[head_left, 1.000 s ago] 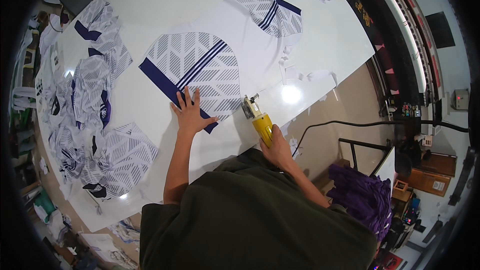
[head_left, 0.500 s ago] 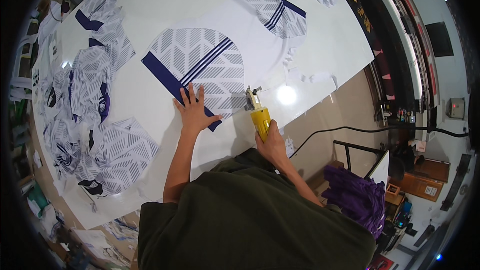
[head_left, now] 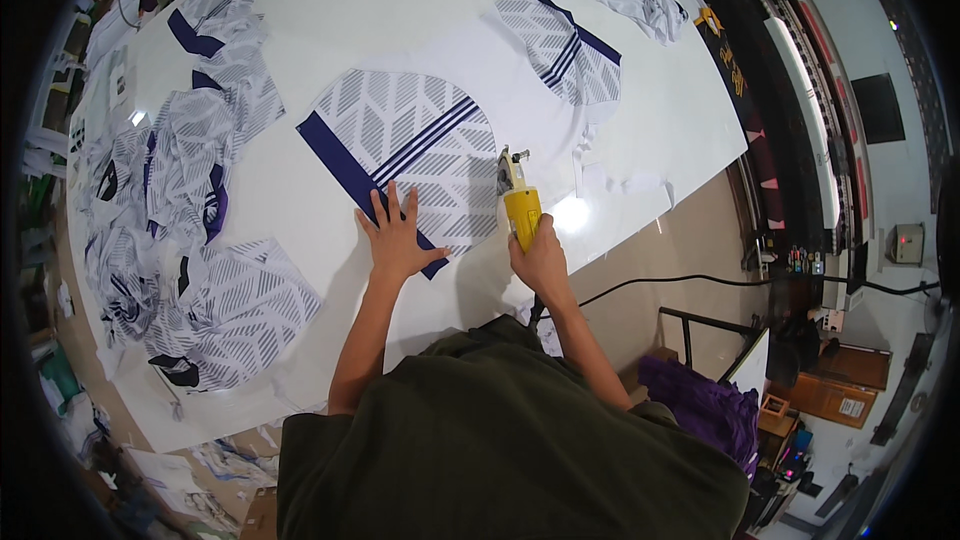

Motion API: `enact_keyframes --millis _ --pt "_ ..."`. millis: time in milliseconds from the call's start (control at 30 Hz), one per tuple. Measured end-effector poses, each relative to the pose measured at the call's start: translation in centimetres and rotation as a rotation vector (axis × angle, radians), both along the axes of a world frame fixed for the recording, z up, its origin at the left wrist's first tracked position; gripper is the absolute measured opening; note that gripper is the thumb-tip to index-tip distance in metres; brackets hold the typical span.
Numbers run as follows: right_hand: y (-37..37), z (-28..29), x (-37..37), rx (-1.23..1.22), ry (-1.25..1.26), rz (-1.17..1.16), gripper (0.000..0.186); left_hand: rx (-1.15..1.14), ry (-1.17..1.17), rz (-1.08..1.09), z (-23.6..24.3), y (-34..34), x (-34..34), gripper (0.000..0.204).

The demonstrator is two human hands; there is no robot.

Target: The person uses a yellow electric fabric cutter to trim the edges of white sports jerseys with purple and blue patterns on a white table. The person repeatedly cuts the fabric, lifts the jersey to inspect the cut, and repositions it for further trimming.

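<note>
A sleeve-shaped fabric panel (head_left: 425, 160) lies on the white table, printed with grey hatching, three dark stripes and a navy band along its lower left edge. My left hand (head_left: 397, 240) presses flat on the navy band with fingers spread. In my right hand (head_left: 540, 262) is a yellow electric rotary cutter (head_left: 521, 212), gripped round its body. The cutter's head sits at the panel's right curved edge, against the white margin cloth. A black cord runs off to the right from near that hand.
Piles of cut patterned fabric (head_left: 180, 190) cover the table's left side. A second striped panel (head_left: 560, 45) lies at the far right, with white scraps (head_left: 640, 185) near the edge. Purple cloth (head_left: 700, 405) is heaped at lower right, beside a black metal frame (head_left: 705, 318).
My right hand has pushed the cutter forward along the panel's right edge, away from me. My left hand stays spread on the navy band. The view has shifted slightly.
</note>
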State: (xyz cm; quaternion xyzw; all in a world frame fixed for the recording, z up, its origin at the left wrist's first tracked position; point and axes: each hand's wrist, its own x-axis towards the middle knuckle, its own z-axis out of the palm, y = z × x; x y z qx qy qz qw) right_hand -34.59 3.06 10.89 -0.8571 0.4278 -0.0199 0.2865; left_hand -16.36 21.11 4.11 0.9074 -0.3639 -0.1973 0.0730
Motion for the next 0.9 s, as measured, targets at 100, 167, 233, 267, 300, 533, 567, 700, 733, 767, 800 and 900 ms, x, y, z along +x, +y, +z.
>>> enact_keyframes --millis 100,167,233,267,300,533,567,700,733,767,800,900 --pt "-1.8 -0.5 1.1 -0.013 0.009 0.017 0.048 0.005 0.016 0.008 0.1 -0.2 0.0 0.139" --pt "-3.0 -0.9 1.8 -0.017 0.013 0.039 0.049 -0.042 0.038 0.024 0.2 -0.1 0.0 0.137" --pt "-4.3 -1.0 2.6 -0.021 0.017 0.071 0.049 -0.07 0.049 0.038 0.2 -0.1 -0.1 0.136" --pt "-5.0 -1.0 3.0 0.006 0.023 0.07 0.05 -0.074 0.048 0.042 0.2 -0.1 -0.1 0.136" --pt "-5.6 -0.9 3.5 0.035 0.028 0.068 0.05 -0.076 0.046 0.046 0.3 -0.1 -0.1 0.136" --pt "-10.3 -0.3 6.2 0.039 0.064 0.18 0.053 -0.052 0.058 0.051 0.5 -0.2 -0.1 0.139" --pt "-10.9 -0.2 6.6 0.038 0.066 0.197 0.053 -0.074 0.058 0.057 0.2 -0.2 -0.2 0.139" --pt "-13.4 -0.2 8.2 0.024 0.056 0.294 0.051 -0.099 0.049 0.066 0.3 -0.2 -0.3 0.138" --pt "-14.2 -0.4 8.6 0.018 0.049 0.326 0.051 -0.1 0.045 0.068 0.3 -0.2 -0.3 0.137" --pt "-14.9 -0.7 9.0 0.009 0.054 0.349 0.05 -0.102 0.042 0.071 0.2 -0.2 -0.3 0.137" --pt "-15.5 -0.9 9.6 -0.001 0.058 0.373 0.05 -0.103 0.038 0.073 0.3 -0.2 -0.3 0.137" --pt "-17.2 -0.9 11.0 -0.003 0.065 0.434 0.052 -0.104 0.05 0.085 0.7 -0.4 -0.3 0.136"
